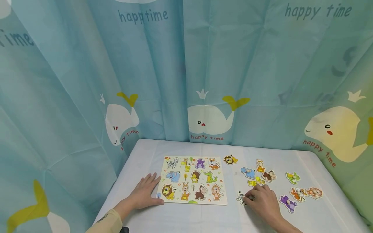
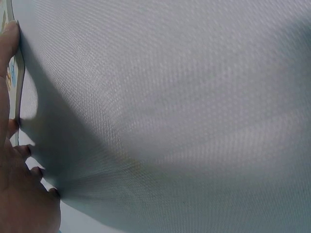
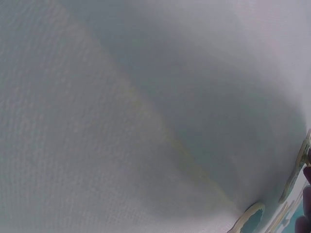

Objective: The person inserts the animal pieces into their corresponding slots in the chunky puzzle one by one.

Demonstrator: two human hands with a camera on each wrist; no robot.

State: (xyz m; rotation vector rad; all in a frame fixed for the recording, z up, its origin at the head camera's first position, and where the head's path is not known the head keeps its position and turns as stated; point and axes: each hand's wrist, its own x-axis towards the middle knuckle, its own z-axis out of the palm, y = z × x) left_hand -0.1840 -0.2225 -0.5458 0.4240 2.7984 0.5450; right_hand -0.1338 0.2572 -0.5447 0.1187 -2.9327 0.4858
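Head view: right hand's (image 1: 263,201) grip pinches the zebra piece (image 1: 240,196), best lifted level; left hand's (image 1: 145,191) loose, unclenched grip should steady the puzzle board (image 1: 204,202).

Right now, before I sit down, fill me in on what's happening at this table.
A person is handling an animal puzzle on a white-covered table. The left hand rests against the left edge of the puzzle board, while the right hand pinches the zebra piece to the board's right. More pieces lie loose on that side, among them the lion, elephant, crocodile and purple hippo. Whether the zebra is lifted, I cannot tell.
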